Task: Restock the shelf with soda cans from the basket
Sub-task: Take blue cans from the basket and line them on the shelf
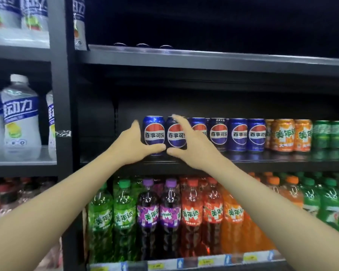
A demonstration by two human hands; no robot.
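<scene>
Blue cans: two cola cans are being set at the left end of the middle shelf [262, 163], both upright, long axis vertical, touching side by side.
Left hand: the left hand [134, 142] is wrapped round the leftmost can [154, 133], fingers hidden behind its left side, thumb pressed under the front.
Right hand: the right hand [192, 142] is clamped on the second can [175, 134], fingers over the top right, thumb low in front.
Key relation: each can sits directly ahead of its own palm, so a straight push back looks like all that's needed, probably.
Row: the other blue cans [238, 133] are lined up just right of them.
Basket: not seen in view.
</scene>
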